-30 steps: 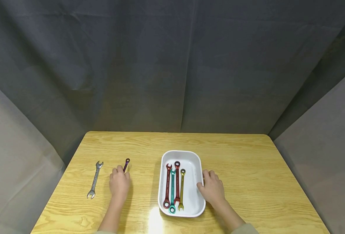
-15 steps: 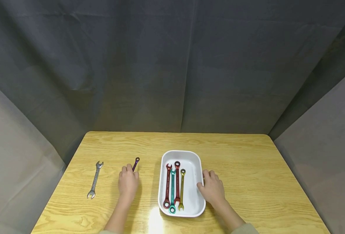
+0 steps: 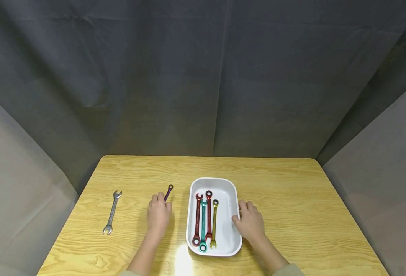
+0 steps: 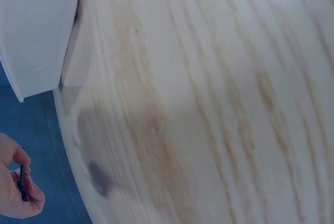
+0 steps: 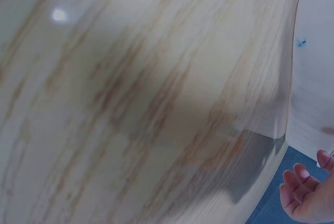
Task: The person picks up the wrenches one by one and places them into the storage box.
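My left hand (image 3: 159, 215) pinches a small purple ratcheting combination wrench (image 3: 169, 193) left of the white tray (image 3: 228, 245). Its ring end points up and away; the rest is mostly hidden by the fingers. In the left wrist view the wrench (image 4: 22, 185) shows between thumb and fingers, with a shadow on the table apart from the hand. My right hand (image 3: 250, 222) holds the tray's right wall, thumb over the rim and fingers outside. Inside the tray lie a dark red wrench (image 3: 197, 220), a green wrench (image 3: 203, 226), another red wrench (image 3: 208, 216) and a yellow wrench (image 3: 215, 224).
A silver open-end wrench (image 3: 112, 212) lies on the wooden table (image 3: 285, 191) at the left. Inside the tray, the wrenches lie side by side in its left and middle part. Grey curtains (image 3: 203, 76) hang behind the table and at both sides.
My left hand has moved right toward the tray, carrying the purple wrench. The right hand, the tray and the other wrenches stay where they were.
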`<state>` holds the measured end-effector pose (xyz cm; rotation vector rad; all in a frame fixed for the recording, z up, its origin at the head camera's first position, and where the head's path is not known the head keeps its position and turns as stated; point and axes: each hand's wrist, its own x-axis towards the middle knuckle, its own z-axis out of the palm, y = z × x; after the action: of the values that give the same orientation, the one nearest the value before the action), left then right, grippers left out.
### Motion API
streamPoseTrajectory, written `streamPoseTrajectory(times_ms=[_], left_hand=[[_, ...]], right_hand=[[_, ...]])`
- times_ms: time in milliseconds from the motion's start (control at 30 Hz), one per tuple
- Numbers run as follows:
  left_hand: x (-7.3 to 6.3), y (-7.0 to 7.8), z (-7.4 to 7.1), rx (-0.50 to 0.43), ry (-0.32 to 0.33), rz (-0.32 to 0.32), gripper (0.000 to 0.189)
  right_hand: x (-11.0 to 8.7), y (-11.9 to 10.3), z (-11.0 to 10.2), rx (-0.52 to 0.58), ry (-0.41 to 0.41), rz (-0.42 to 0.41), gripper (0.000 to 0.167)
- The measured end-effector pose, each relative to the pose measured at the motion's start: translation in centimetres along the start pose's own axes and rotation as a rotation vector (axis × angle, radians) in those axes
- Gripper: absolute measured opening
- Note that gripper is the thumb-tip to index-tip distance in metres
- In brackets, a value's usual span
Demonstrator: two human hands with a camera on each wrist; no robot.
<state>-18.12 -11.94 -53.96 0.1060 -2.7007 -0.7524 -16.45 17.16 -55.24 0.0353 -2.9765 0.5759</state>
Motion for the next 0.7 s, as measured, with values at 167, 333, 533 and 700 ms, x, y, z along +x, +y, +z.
streamPoseTrajectory(times_ms=[167, 333, 533, 700], left_hand=[[0.0, 0.7, 0.2, -0.008, 0.002, 0.013, 0.026], [0.0, 1.6, 0.4, -0.018, 0.029, 0.025, 0.023], [0.0, 2.7, 0.5, -0.033, 0.039, 0.034, 0.018], [-0.2, 4.0, 0.6, -0.03, 0.027, 0.055, 0.017]], right_hand=[[0.0, 0.0, 0.0, 0.002, 0.0, -0.002, 0.039], [0.0, 0.0, 0.0, 0.01, -0.003, 0.002, 0.038], [0.0, -0.1, -0.1, 0.019, -0.005, 0.007, 0.037], [0.0, 0.0, 0.0, 0.018, 0.002, 0.005, 0.036]])
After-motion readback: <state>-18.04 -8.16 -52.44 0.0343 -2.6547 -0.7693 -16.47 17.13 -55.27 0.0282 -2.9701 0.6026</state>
